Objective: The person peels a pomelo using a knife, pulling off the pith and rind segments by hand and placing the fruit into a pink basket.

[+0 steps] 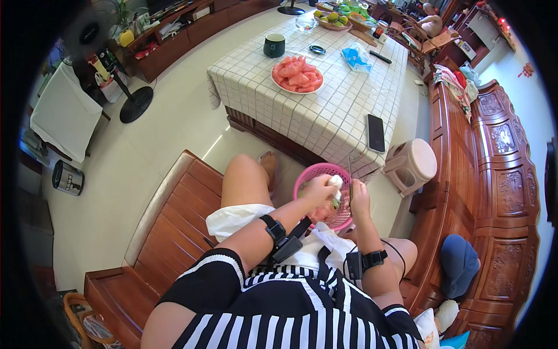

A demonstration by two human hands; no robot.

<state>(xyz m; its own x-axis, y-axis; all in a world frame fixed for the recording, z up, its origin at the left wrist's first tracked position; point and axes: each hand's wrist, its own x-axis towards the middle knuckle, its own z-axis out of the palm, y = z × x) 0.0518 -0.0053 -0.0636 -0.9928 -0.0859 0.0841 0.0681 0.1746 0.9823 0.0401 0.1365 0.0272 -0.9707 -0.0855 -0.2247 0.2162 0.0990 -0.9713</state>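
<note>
My left hand [320,192] grips a crumpled white tissue or cloth [335,183] above a pink plastic basket [301,181]. Inside the basket lie reddish and pale green scraps [322,213], perhaps fruit rind; my forearm hides part of them. At the basket's right rim, my right hand [360,198] is closed around a knife, its thin blade [349,165] pointing away from me beside the table edge. On the table, a white plate [301,91] is heaped with cut pink-red fruit [297,73], which looks like watermelon.
The checked tablecloth [322,113] carries a dark mug [274,46], phone [375,133], blue-white packet [356,58], black pen-like object [380,56] and fruit basket [333,22]. A plastic stool [414,163] stands right, beside a carved wooden bench [453,174]. Another person [430,22] sits far back.
</note>
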